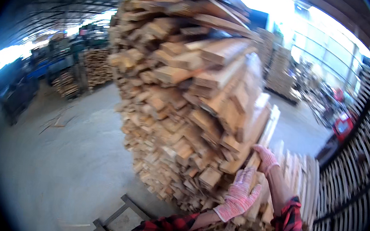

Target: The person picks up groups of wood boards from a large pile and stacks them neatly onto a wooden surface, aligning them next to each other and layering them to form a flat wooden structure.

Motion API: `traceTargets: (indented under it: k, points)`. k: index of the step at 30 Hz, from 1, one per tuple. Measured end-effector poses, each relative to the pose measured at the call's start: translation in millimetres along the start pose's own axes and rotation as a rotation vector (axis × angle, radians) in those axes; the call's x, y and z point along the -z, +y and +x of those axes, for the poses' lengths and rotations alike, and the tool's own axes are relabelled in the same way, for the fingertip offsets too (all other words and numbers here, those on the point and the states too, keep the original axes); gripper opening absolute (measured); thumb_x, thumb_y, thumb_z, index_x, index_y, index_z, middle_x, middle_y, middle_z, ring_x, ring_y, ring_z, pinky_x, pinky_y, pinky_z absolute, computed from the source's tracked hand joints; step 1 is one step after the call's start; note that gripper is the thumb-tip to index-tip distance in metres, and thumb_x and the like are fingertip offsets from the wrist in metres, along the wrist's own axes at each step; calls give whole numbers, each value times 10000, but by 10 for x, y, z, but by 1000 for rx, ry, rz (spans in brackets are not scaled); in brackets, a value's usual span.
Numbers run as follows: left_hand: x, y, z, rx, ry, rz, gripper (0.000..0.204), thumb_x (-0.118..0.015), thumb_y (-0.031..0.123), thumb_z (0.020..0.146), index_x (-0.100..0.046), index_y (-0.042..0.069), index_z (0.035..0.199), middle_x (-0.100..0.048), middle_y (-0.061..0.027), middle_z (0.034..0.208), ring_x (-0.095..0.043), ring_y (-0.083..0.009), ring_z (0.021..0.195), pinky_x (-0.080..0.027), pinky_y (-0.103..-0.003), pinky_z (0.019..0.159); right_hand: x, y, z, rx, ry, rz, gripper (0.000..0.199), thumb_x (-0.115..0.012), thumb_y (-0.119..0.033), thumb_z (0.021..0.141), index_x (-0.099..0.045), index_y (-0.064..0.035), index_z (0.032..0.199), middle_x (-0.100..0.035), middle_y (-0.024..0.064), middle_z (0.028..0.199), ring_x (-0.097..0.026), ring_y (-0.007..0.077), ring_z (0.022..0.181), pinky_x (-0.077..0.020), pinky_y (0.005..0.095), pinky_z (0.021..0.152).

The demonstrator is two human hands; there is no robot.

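A tall stack of rough-sawn wooden boards (181,110) rises in front of me, their ends facing me unevenly. My right hand (267,160), in a pink-and-white knit glove, is closed round the near end of a narrow wooden board (254,161) at the stack's right side. Just below and to the left, my left hand (237,197) wears a matching glove. Its fingers lie stretched out along the wood, with the thumb apart. The left palm and the wood beneath it are partly hidden.
Pale slats (300,175) stand in a row right of my hands. Beyond them is a curved-looking rack of stacked strips (348,191). A dark metal frame (113,216) lies low at the front left. More wood piles (97,68) and a red machine (342,126) stand farther off.
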State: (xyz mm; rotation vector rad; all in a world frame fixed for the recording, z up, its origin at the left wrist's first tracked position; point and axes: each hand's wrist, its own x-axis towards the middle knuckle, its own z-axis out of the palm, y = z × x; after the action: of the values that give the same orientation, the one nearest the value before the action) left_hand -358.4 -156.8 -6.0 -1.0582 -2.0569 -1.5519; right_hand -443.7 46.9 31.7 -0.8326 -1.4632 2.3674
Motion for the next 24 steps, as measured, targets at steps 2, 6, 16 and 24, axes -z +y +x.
traceTargets:
  k: [2,6,16,24]
  points:
    - [-56,35,-87,-70,-48,-127,705,-705,262,910,-409,-18,1485,-514,-279,1415,-491,-436,1321,-451,-460,1070,200,62,-220,166,-63,-316,306,-749,-181,840,-649,-36,1091,-701,134,958,-705,268,799,-602,427,692]
    - [28,255,-243,334,-244,-856,709,-694,222,959,-338,-12,1526,-544,-216,1406,-519,-241,1301,-447,-347,1059,610,-171,-1273,-12,-24,-266,260,-718,-301,893,-686,-89,1040,-706,97,910,-684,219,726,-582,386,663]
    - [-916,1509,25,1211,-924,-1590,806,-717,599,853,-448,155,1469,-553,-108,1335,-579,-282,1191,-521,-483,975,1009,55,-4370,61,434,-858,1104,-833,-428,760,-228,-26,1591,-598,189,1328,-620,263,1131,-479,341,993]
    - [-886,3633,-786,289,-1355,-1953,603,-589,552,976,-519,73,1335,-646,-118,1144,-630,-248,1086,-493,-409,1011,1308,345,-6206,493,1050,-1115,1091,-781,-406,766,-161,-91,1606,-435,249,1481,-470,373,1357,-404,422,1109]
